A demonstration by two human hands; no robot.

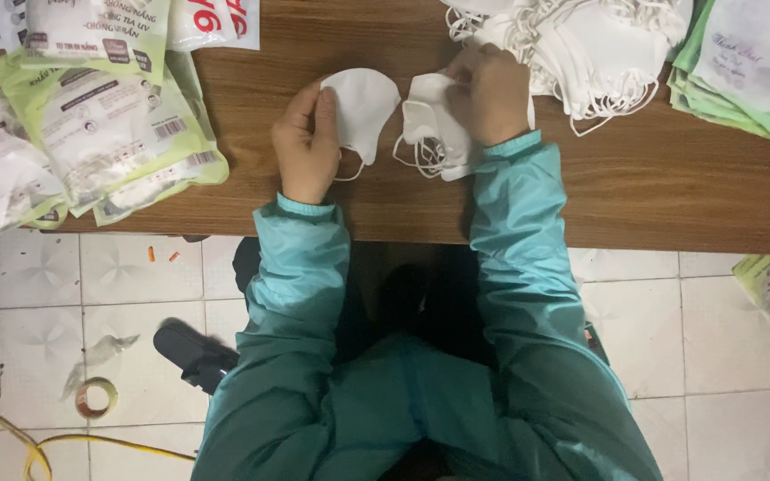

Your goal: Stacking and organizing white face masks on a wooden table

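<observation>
Nearest, teal sleeves [501, 294] were seen reaching over the wooden table [652, 187]. One white face mask [363, 107] was pinned flat under the left hand [307, 142], fingers closed on its edge. A small bundle of masks [430, 125] was gripped by the right hand [490, 93]. Their dangling ear loops [421, 156] could probably snag. Beyond, a loose mask heap [581, 49] might be dragged along by tangled loops.

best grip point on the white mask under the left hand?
Probably the rounded right edge of the flat white fabric face mask, from the right. It lies flat on the brown wooden table, that edge is bare, and the left hand covers its left side. The thin ear loop below looks too slack.
</observation>
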